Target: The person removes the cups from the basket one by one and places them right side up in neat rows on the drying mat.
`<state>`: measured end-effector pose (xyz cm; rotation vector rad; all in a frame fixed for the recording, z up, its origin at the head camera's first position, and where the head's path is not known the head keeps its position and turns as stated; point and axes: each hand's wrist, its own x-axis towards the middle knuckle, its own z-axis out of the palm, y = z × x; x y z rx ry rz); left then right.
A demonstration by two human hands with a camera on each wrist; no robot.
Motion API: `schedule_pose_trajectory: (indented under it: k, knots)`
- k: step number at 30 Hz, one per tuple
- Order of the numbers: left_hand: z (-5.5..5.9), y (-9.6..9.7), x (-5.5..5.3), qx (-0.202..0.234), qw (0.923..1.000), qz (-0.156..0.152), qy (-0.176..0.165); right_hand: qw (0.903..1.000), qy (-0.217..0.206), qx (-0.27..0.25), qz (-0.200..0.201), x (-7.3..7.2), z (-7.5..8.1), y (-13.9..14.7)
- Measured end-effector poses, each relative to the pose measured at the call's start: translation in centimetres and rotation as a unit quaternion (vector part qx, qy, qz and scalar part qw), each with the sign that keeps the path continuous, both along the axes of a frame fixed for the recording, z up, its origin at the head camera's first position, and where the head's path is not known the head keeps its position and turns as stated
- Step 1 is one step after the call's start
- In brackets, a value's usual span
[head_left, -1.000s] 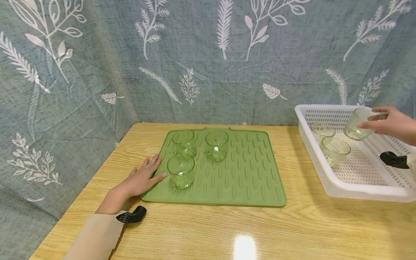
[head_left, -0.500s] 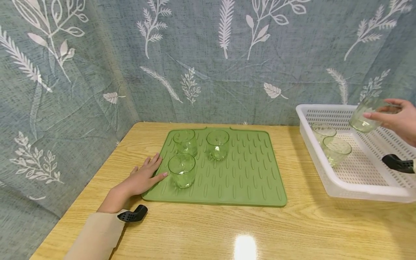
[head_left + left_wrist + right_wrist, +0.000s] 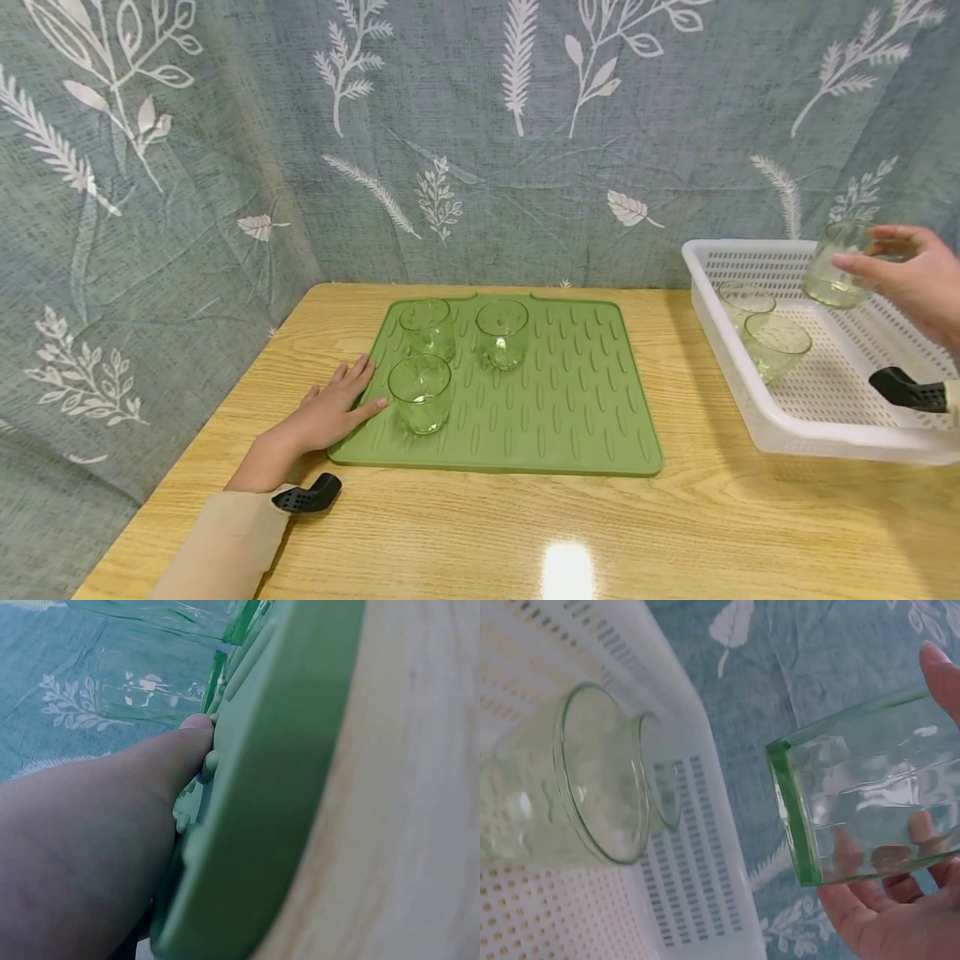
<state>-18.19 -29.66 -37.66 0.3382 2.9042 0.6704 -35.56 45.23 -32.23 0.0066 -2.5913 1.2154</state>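
Observation:
A clear greenish drinking glass is held by my right hand, thumb on one side and fingers on the other, above the white basket. Two more glasses, a nearer one and a farther one, stand inside the basket along its left wall. My left hand lies flat with fingers spread on the left edge of the green drying mat. Three glasses stand on that mat: a front one close to my left thumb, a back left one and another to its right.
The wooden table carries the mat at its middle and the basket on the right. A blue-grey curtain with white leaf prints hangs behind the table and along its left side.
My right hand has raised the glass from low inside the basket to above it, then shifted slightly left. My left hand and the glasses on the mat stay put.

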Motion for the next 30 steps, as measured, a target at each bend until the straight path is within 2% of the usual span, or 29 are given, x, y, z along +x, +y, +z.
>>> schedule_pose_trajectory:
  k: [3, 6, 10, 14, 18, 23, 25, 27, 30]
  knots:
    - [0.0, 0.0, 0.1, 0.001, 1.0000, 0.001, -0.002, 1.0000, 0.004, 0.000, 0.004, 2.2, 1.6, -2.5]
    - [0.1, 0.1, 0.1, 0.000, 1.0000, 0.001, -0.001, 0.9982, 0.002, -0.021, 0.056, 5.4, 4.1, -6.0]
    - [0.1, 0.1, 0.1, -0.003, 1.0000, 0.000, -0.001, 0.9906, -0.002, -0.055, 0.125, 8.2, 6.3, -9.7]
    - [0.1, 0.0, 0.1, -0.003, 1.0000, -0.001, -0.001, 0.9865, -0.003, -0.093, 0.135, 9.0, 6.8, -11.5]
    - [0.2, 0.1, 0.2, -0.003, 1.0000, 0.000, -0.001, 0.9738, 0.019, -0.161, 0.159, 9.0, 6.8, -12.4]
    - [0.3, 0.2, 0.1, -0.003, 1.0000, 0.002, -0.002, 0.9736, 0.029, -0.168, 0.152, 9.5, 6.8, -13.9]
    - [0.3, 0.3, 0.2, -0.003, 1.0000, 0.002, -0.001, 0.9682, 0.028, -0.192, 0.157, 9.8, 6.9, -14.6]
    - [0.3, 0.3, 0.2, -0.003, 1.0000, 0.002, -0.001, 0.9548, 0.020, -0.241, 0.173, 10.1, 7.0, -15.3]
    - [0.2, 0.4, 0.2, -0.002, 1.0000, 0.003, -0.002, 0.9404, 0.001, -0.278, 0.196, 10.4, 7.1, -16.2]
